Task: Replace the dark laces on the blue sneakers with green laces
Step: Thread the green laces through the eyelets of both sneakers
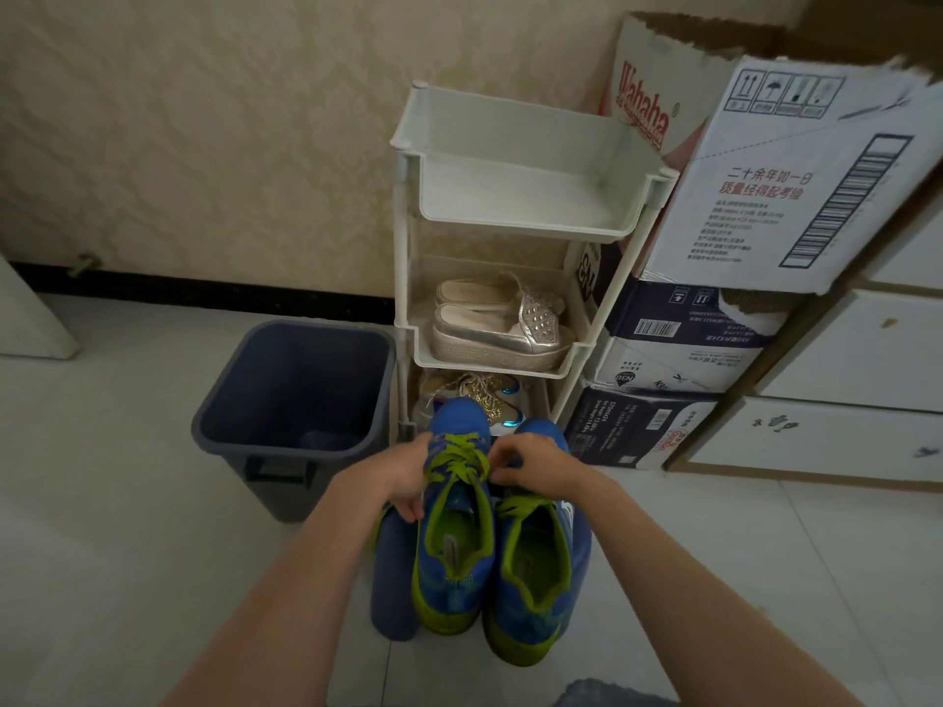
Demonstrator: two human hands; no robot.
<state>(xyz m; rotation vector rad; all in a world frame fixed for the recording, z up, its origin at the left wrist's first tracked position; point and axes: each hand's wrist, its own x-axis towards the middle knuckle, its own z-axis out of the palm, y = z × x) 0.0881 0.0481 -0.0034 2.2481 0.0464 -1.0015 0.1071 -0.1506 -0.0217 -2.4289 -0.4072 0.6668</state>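
Two blue sneakers with green lining stand side by side, toes pointing away from me. The left sneaker (454, 533) sits higher, propped over a dark blue cushion-like object (393, 574), and green laces (456, 459) cross its eyelets. My left hand (403, 474) grips the shoe's left side at the laces, fingers curled. My right hand (530, 464) pinches a green lace end at the shoe's right side. The right sneaker (536, 568) rests on the floor with green lace showing near its tongue. No dark laces are visible.
A dark blue bin (224, 400) stands to the left of the shoes. Behind them a white three-tier rack (408, 237) holds silver shoes (500, 329) and glittery shoes below. Stacked cardboard boxes (765, 196) and white drawers (842, 436) fill the right.
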